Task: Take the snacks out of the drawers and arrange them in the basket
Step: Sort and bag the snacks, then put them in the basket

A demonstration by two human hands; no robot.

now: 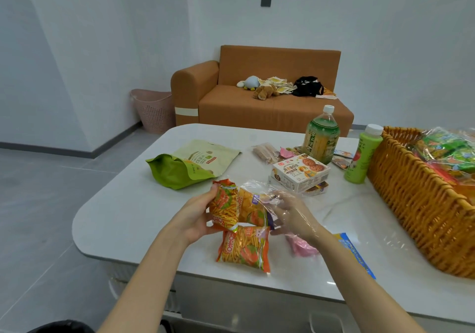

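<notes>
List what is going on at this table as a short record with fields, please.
Left hand: grips an orange snack packet
Right hand: holds the clear wrapper round more packets
On table: second orange packet, green pouch, biscuit box, large green bottle, small green bottle
Basket: at the right, holding snacks
</notes>
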